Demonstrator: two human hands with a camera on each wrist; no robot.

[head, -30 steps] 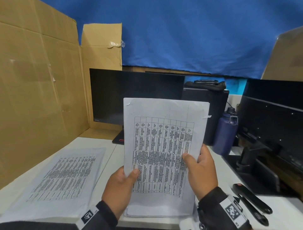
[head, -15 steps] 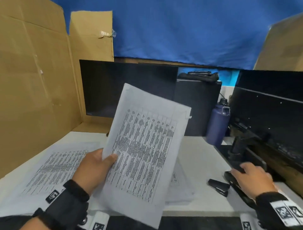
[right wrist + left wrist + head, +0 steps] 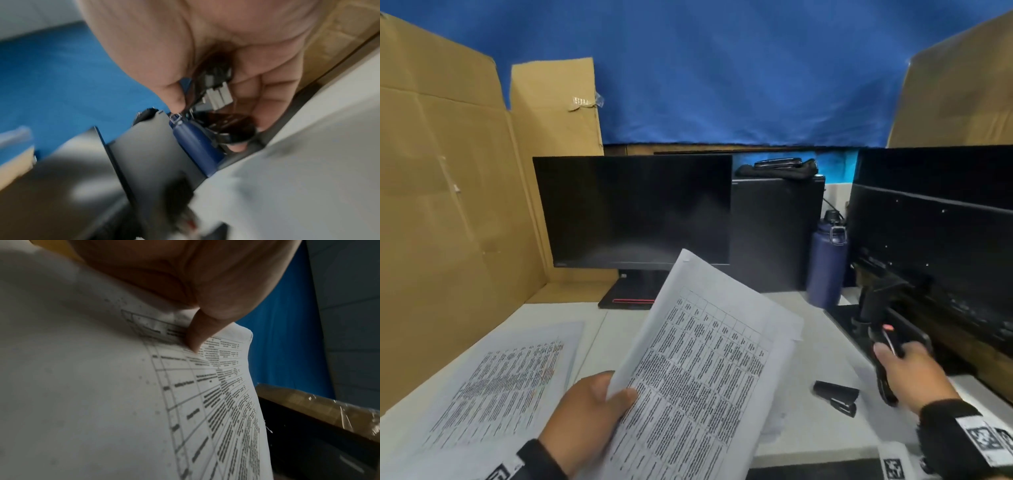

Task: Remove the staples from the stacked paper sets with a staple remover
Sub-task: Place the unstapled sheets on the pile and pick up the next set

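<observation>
My left hand [image 3: 599,401] holds a stapled paper set [image 3: 705,370] with a printed table, tilted above the desk. The thumb [image 3: 197,335] presses on the printed sheet [image 3: 102,386], and the fingers are hidden behind it. At the right desk edge my right hand [image 3: 893,353] grips a long black staple remover [image 3: 887,337] with a red mark. In the blurred right wrist view the fingers [image 3: 265,104] curl round the tool's black and grey metal parts [image 3: 218,95]. Another paper stack [image 3: 500,383] lies flat at the left.
A small black stapler [image 3: 835,397] lies on the white desk [image 3: 818,342] between my hands. At the back stand a dark monitor [image 3: 633,212] and a blue bottle [image 3: 827,270]. A second monitor [image 3: 935,233] fills the right, and cardboard walls [image 3: 448,205] close off the left.
A second ago both hands held the set upright. The right hand let go, reached right and closed round the black tool. The left hand alone now holds the tilted set.
</observation>
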